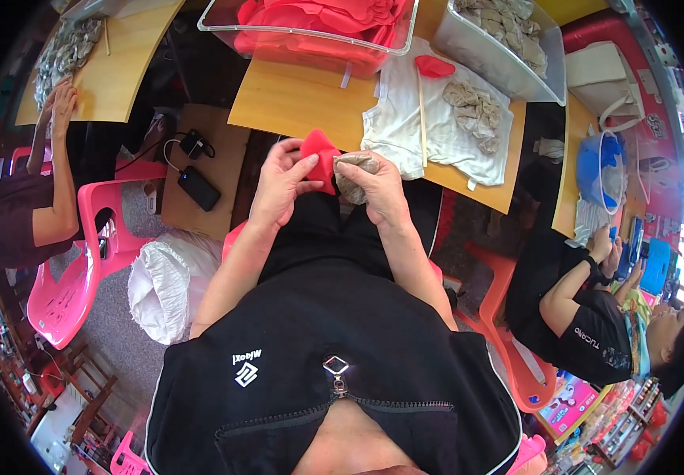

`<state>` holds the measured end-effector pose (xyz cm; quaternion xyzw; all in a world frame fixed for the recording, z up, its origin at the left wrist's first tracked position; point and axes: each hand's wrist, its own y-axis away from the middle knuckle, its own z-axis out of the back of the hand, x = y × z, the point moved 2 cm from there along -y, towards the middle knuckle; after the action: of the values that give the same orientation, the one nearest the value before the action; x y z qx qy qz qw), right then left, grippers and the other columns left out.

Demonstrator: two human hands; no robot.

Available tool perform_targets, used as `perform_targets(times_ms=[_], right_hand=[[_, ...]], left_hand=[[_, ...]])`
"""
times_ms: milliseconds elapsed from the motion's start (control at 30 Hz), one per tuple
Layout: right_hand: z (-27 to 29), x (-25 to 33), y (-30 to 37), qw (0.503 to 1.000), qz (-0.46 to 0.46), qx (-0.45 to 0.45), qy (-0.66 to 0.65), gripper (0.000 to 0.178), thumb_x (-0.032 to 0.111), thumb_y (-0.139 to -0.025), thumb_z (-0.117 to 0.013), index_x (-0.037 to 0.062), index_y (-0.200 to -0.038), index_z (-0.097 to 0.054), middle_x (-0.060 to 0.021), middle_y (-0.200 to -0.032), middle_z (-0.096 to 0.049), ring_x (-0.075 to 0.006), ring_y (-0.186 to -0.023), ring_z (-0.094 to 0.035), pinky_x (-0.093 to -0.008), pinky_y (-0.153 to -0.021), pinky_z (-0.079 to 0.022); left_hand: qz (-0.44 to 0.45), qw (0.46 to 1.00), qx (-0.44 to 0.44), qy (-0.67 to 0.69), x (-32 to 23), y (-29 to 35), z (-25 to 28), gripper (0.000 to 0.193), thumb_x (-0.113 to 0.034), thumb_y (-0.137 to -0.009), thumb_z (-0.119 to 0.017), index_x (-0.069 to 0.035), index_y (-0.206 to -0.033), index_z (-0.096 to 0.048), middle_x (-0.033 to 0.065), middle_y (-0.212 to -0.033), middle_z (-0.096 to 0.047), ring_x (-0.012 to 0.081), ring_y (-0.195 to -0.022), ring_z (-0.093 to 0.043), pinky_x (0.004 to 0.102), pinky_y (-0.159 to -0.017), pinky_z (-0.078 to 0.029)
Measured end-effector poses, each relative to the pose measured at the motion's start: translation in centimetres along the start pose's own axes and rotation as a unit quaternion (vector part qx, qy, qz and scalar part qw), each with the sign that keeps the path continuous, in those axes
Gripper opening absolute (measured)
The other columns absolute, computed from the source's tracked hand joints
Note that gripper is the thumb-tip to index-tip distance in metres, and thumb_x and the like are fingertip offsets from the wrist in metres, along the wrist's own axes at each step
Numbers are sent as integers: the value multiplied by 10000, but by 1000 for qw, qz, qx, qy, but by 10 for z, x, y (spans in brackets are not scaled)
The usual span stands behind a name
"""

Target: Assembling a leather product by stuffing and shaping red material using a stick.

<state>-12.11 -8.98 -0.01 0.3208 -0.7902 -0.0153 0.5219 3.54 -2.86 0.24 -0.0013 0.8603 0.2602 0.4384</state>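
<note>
My left hand [280, 180] pinches a bright red, soft-looking flat piece [320, 149] above my lap. Right beside it, my right hand [383, 190] grips a crumpled beige-grey fabric piece [351, 188] between thumb and fingers. The two pieces meet or overlap between my hands; the exact join is hard to make out. Beyond them, a white shirt-like cloth [396, 119] lies on the wooden table [294, 103]. On that cloth rest a thin wooden stick [422, 119], another red piece [435, 66] and a heap of beige fabric pieces [472, 115].
A clear bin [310, 30] of red pieces and another bin [488, 67] of beige ones stand on the table. A white sack [160, 289] and pink chair [104, 229] are left of me. Co-workers sit at both sides. A black power bank [198, 188] lies on brown board.
</note>
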Motion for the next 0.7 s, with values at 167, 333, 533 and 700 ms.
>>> perform_targets(times_ms=[167, 333, 533, 700], right_hand=[[3, -9, -1, 995, -43, -40, -82, 167, 61, -781, -714, 11, -925, -644, -52, -813, -662, -113, -714, -626, -241, -642, -506], [3, -14, -1, 991, -65, -31, -110, 175, 73, -782, -718, 14, -929, -643, -53, -828, -664, -118, -726, -626, -243, -644, -505], [0, -15, 2, 996, -42, -34, -65, 169, 68, -783, -717, 6, -924, -649, -49, -817, -662, -116, -705, -621, -242, -638, -501], [-4, -14, 4, 998, 27, -35, 37, 139, 64, -807, -690, 12, -928, -645, -47, -786, -658, -106, -654, -622, -226, -574, -495]], left_hand=[[-236, 936, -42, -257, -10, 14, -15, 258, -83, -777, -724, -36, -993, -591, 85, -1151, -460, 153, -993, -551, 235, -656, -545], [-185, 921, 7, -343, -7, 11, -11, 180, -85, -758, -735, -65, -925, -670, 95, -1157, -477, 151, -1014, -540, 213, -648, -516], [-201, 910, -8, -362, -4, 9, -6, 107, -101, -774, -714, -43, -862, -694, 100, -1168, -509, 163, -1013, -546, 231, -697, -500], [-208, 918, -27, -335, 5, 5, 0, 123, -104, -783, -704, -39, -886, -688, 117, -1178, -504, 196, -1053, -532, 272, -811, -475]])
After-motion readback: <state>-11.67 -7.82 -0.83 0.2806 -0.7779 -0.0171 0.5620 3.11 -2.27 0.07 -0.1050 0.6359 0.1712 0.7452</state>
